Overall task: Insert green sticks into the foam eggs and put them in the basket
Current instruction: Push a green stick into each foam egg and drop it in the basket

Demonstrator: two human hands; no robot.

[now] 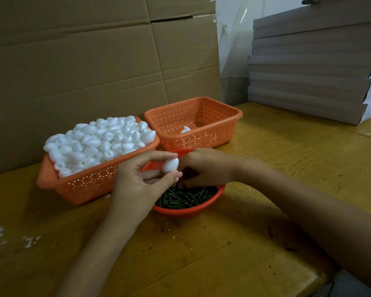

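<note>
1. at the far left an orange basket (88, 183) stands on the table (276, 172), heaped over its rim with foam eggs (99, 140); one egg is out and in hand, so i'd say the step is fitting a stick into it
2. just right of that, the left hand (137, 183) is lifted off the table, palm turned inward; forefinger above and thumb below pinch the foam egg (170, 165), which lies roughly on its side over the bowl's near-left edge, the other fingers tucked behind
3. beneath both hands a round red bowl (180, 212) holds a bed of green sticks (186, 198)
4. the right hand (206, 168) comes in from the right, forearm low, knuckles up, fingers curled down between the egg's end and the sticks; whether they pinch a stick i cannot tell, the tips are hidden
5. next, i reckon, a stick must be lined up with the egg's end and pushed straight in, the left pinch firm but not denting the foam
6. behind sits a second basket (201, 140) with only an egg or two (185, 129); the finished one goes there
</note>
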